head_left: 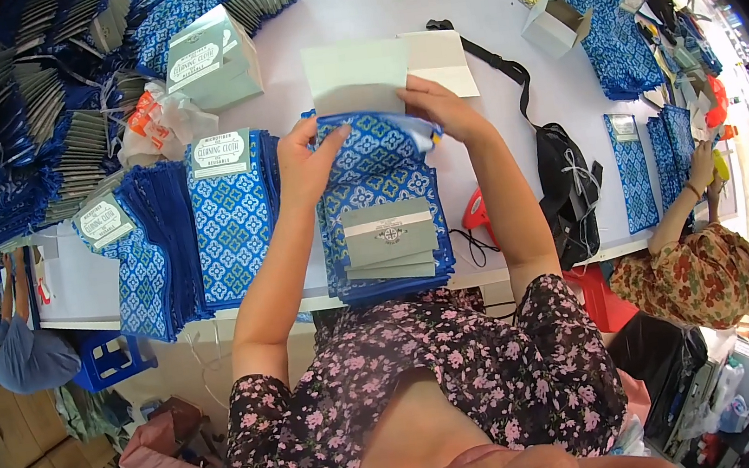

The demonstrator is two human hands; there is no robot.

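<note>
— Blue patterned cloth (370, 146), top of the stack (384, 233) at the table's near edge: we have both hands on its far end, left hand (309, 160) and right hand (439, 106) pinching it around the pale card sleeve (355, 77).

— So we judge we're mid-sleeving. Next, we'd need the card squared to the cloth's fold. The finished banded pile (230, 216) sits just left, the black bag (569, 182) right.

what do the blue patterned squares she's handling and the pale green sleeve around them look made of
The blue patterned cloth pinched by the left hand and right hand looks like soft woven or microfibre fabric: it bends and folds limply at the edge. The pale green sleeve on the stack looks like matte card, flat with crisp straight folds. The red tool beside the stack seems plastic.
</note>
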